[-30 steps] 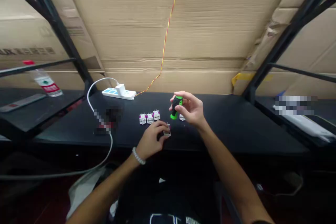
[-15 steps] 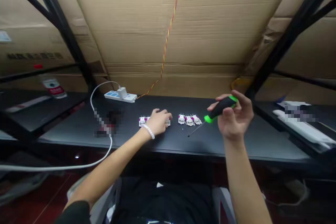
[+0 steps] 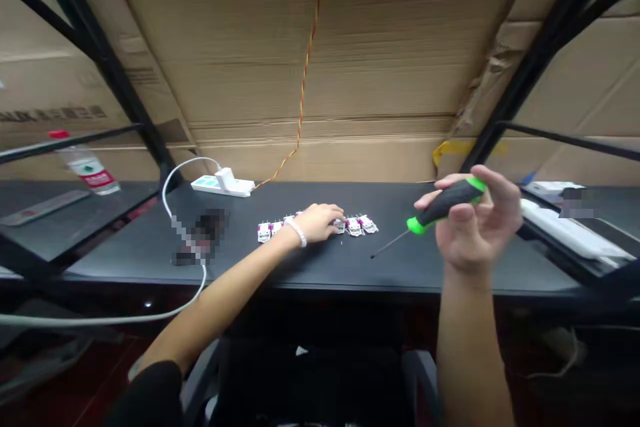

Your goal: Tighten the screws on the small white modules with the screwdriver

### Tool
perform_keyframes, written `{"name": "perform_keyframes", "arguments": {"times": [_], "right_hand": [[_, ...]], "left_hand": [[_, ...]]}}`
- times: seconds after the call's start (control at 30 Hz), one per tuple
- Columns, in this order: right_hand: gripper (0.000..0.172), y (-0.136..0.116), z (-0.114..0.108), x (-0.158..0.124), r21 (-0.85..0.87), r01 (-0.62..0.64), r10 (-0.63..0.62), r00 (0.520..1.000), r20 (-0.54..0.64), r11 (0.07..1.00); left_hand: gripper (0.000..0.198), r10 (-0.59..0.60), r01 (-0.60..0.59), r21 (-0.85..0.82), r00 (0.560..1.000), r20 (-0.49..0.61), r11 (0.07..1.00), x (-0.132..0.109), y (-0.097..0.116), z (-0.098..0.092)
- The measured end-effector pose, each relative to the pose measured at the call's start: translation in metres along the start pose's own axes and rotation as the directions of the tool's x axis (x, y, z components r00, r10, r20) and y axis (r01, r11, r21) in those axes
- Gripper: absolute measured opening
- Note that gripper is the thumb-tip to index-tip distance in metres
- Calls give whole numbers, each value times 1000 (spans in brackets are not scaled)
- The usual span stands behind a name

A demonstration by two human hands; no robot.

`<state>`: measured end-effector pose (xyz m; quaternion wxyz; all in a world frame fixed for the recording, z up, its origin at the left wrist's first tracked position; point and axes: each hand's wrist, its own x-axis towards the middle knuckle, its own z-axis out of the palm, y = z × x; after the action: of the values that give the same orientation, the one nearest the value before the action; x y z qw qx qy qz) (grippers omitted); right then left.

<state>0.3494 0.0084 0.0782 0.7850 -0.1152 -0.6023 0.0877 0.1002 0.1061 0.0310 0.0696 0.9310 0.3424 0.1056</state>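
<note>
My right hand (image 3: 475, 227) is raised over the right side of the black table (image 3: 430, 263) and grips a black and green screwdriver (image 3: 443, 205), its thin shaft slanting down and left. My left hand (image 3: 320, 221) reaches forward and rests, fingers curled, on a row of small white and purple parts (image 3: 361, 225). I cannot make out whether it pinches one of them. More of these parts (image 3: 267, 231) lie left of that hand.
A white power strip (image 3: 220, 183) with a plug and a white cable (image 3: 173, 180) lies at the back left. A blurred dark object (image 3: 197, 240) sits left of the parts. A water bottle (image 3: 83, 163) stands on the left shelf. Cardboard (image 3: 320, 47) walls the back.
My right hand has carried the screwdriver from the middle of the table up and to the right. My left hand has moved forward from the near edge onto the row of parts.
</note>
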Motion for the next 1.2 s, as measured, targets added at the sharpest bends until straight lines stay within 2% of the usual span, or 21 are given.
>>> {"name": "perform_keyframes", "arguments": {"times": [0.07, 0.17, 0.4, 0.5, 0.63, 0.7, 0.8, 0.9, 1.0, 1.07, 1.2], "right_hand": [[39, -1, -1, 0, -9, -5, 5, 1000, -2, 1000], [39, -2, -3, 0, -11, -21, 21, 1000, -15, 1000], [41, -2, -4, -1, 4, -47, 46, 998, 39, 999], [41, -4, -4, -2, -3, -79, 79, 995, 58, 997], [41, -6, -3, -3, -17, -86, 87, 994, 62, 996], [41, -6, -3, -3, -17, -78, 79, 995, 62, 997], [41, -7, -3, -4, -17, -94, 95, 994, 62, 995], [40, -7, -4, -4, -31, -93, 95, 994, 60, 995], [41, -7, -5, -3, -40, -73, 75, 995, 62, 997], [42, -8, -6, -3, -37, -73, 75, 995, 64, 997], [41, -8, -6, -3, -31, -75, 77, 995, 64, 997]], "left_hand": [[22, -17, 15, 48, 999, 45, 999, 3, 2, 1], [17, -41, 39, 66, 999, 24, 997, -6, 1, 1], [14, -102, 105, 42, 993, -62, 994, -55, 3, -2], [14, -84, 84, -9, 995, -49, 996, -75, 6, -4], [14, -93, 90, -34, 993, -76, 995, -89, 9, -9], [12, -84, 83, -22, 993, -77, 996, -83, 11, -12], [4, -19, 16, -49, 998, -64, 999, -58, 14, -15], [21, 61, -63, -41, 997, -36, 997, -21, 16, -11], [20, 122, -123, 20, 991, 53, 992, 7, 16, -2], [23, 118, -120, 41, 992, 52, 992, 17, 15, 6], [32, 104, -108, 76, 993, 52, 991, 21, 11, 17]]}}
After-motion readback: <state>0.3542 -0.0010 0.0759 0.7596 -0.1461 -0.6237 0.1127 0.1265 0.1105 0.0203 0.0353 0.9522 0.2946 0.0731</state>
